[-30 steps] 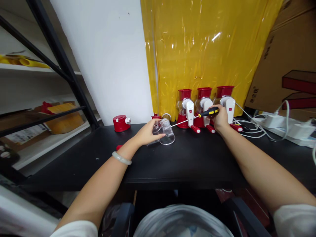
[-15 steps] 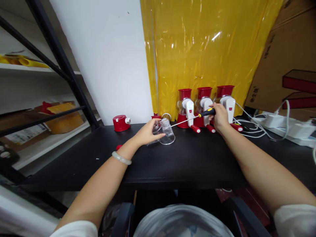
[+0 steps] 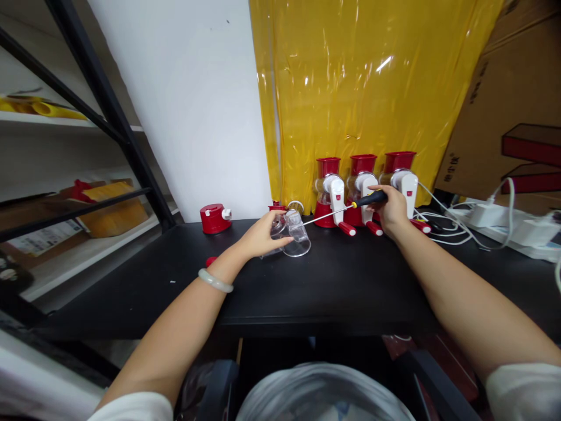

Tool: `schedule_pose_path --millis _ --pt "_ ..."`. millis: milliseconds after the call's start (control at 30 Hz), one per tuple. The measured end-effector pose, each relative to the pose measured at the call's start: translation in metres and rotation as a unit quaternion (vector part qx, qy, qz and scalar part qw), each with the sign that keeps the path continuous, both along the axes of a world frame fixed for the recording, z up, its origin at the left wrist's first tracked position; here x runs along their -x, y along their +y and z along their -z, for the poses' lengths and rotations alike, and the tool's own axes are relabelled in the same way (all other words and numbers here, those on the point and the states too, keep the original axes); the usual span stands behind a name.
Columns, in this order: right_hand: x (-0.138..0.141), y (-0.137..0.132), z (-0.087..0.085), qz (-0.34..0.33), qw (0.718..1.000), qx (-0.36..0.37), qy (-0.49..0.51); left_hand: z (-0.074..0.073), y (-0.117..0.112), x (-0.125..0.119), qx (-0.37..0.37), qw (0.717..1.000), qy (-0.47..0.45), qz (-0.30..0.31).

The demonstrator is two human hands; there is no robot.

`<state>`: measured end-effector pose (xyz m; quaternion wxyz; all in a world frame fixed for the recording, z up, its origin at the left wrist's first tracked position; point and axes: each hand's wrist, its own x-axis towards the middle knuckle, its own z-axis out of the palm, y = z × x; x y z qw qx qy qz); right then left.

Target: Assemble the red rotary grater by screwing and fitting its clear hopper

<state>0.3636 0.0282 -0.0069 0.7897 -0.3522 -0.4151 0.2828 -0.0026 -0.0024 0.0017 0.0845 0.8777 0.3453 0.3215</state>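
My left hand [image 3: 262,237] is closed on a clear plastic cup-shaped part [image 3: 294,235] that lies tilted on the black table [image 3: 333,286]. My right hand [image 3: 391,211] grips the black-and-yellow handle of a screwdriver [image 3: 350,207]. Its metal shaft points left, and the tip reaches into the clear part. A pale bangle sits on my left wrist.
Three red-and-white grinder-like appliances [image 3: 363,187] stand in a row against a yellow plastic sheet. A small red base [image 3: 215,218] sits at the back left. White cables and chargers [image 3: 491,225] lie at the right beside cardboard boxes. A black shelf frame stands at the left.
My right hand has shifted its grip slightly on the screwdriver handle, as if turning it. The left hand and the clear part have stayed put.
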Motion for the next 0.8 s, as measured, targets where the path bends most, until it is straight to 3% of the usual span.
schedule_pose_path --millis 300,433,567,800 --pt "0.0021 -0.0004 -0.0026 0.041 0.999 0.023 -0.022 0.0005 0.0008 0.0008 -0.002 1.000 0.004 0.000" --pt "0.0007 -0.0003 -0.0012 0.015 0.999 0.038 0.000 0.0004 0.0007 0.0001 0.000 1.000 0.005 -0.002" --pt "0.0001 -0.0016 -0.0005 -0.005 1.000 0.028 0.013 0.0001 0.0002 -0.0002 -0.001 1.000 0.003 0.000" --pt "0.0027 0.0004 -0.0024 0.032 0.999 0.006 -0.023 -0.0002 -0.0004 0.0000 -0.002 1.000 0.007 -0.002"
